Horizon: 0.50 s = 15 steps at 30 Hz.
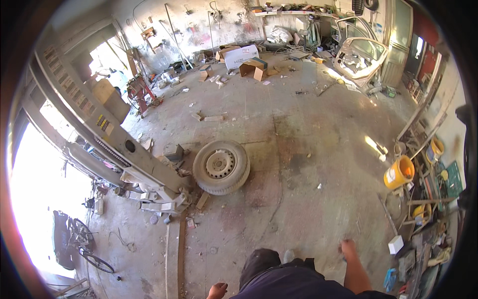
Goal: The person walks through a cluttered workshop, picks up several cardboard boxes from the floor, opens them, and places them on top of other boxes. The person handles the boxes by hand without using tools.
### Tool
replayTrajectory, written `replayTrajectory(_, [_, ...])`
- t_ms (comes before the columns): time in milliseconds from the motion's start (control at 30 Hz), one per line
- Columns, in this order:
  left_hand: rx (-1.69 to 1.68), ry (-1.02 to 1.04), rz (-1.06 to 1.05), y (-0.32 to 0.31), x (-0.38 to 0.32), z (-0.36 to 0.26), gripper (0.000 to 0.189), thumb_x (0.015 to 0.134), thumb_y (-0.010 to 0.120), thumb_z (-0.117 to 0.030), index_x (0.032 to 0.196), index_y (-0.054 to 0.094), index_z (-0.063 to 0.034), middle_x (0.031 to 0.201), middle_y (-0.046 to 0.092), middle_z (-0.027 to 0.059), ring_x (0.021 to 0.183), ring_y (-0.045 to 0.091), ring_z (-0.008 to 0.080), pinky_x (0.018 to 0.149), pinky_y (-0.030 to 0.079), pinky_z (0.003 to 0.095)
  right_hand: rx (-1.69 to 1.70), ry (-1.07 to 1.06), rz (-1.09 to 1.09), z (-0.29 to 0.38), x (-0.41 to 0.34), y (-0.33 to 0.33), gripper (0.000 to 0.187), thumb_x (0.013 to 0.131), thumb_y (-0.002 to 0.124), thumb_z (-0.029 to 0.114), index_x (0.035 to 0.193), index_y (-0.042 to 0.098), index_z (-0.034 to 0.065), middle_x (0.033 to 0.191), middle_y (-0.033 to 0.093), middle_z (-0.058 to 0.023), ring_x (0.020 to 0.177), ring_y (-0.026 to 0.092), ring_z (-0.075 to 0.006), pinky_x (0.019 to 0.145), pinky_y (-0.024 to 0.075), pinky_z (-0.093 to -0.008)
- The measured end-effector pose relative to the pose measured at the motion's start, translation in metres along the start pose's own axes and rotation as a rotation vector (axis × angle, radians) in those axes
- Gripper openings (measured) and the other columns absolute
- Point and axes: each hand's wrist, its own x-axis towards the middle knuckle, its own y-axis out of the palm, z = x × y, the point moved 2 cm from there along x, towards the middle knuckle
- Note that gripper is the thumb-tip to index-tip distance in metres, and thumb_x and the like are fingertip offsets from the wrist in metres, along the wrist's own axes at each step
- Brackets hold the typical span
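My left hand (217, 290) shows at the bottom edge, low beside my dark clothing, with its fingers partly curled. Out to the right of my body hangs my right hand (348, 247), fingers bent above the concrete floor (298, 216). A small bluish patch shows below its fingers, too blurred to name. Whether either hand grips anything is unclear. Ahead and to the left, a car wheel (221, 166) with a steel rim lies on its side, next to the base of a vehicle lift post (149, 164).
A channel (175, 258) runs along the floor at left, near a bicycle (89, 246). Yellow buckets (396, 175), boards and scrap line the right wall. Cardboard boxes (254, 69) and a bare car door (360, 61) stand at the back. Small debris dots the floor.
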Motion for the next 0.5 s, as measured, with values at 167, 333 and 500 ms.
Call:
replayTrajectory(167, [-0.073,-0.028,-0.039,0.006,0.056,-0.103,0.046,0.104,0.067,-0.039,0.124,0.076,0.0015,0.106,0.082,0.0086,0.093,0.080,0.0199,0.083,0.062,0.0381,0.029,-0.182,0.018,0.235,0.112,0.038,0.021,0.105,0.066,0.019,0.108,0.071,-0.0013,0.090,0.074,-0.0130,0.078,0.073,-0.0256,0.069,0.0600,-0.0414])
replayTrajectory(333, [0.003,-0.138,-0.021,-0.021,0.154,-0.237,0.045,0.102,0.066,-0.039,0.120,0.078,0.0007,0.102,0.082,0.0133,0.089,0.080,0.0221,0.083,0.062,0.0392,-0.139,-0.145,-0.001,0.350,0.172,0.095,0.021,0.105,0.065,0.017,0.109,0.070,-0.0031,0.095,0.074,-0.0143,0.082,0.073,-0.0257,0.073,0.0610,-0.0412])
replayTrajectory(500, [-0.080,-0.029,-0.013,-0.049,0.274,-0.454,0.045,0.100,0.066,-0.038,0.117,0.079,0.0008,0.100,0.082,0.0169,0.086,0.081,0.0240,0.083,0.061,0.0400,-0.004,0.255,-0.055,0.322,0.238,0.071,0.016,0.100,0.065,0.009,0.107,0.067,-0.0046,0.090,0.070,-0.0169,0.076,0.072,-0.0322,0.066,0.0613,-0.0486])
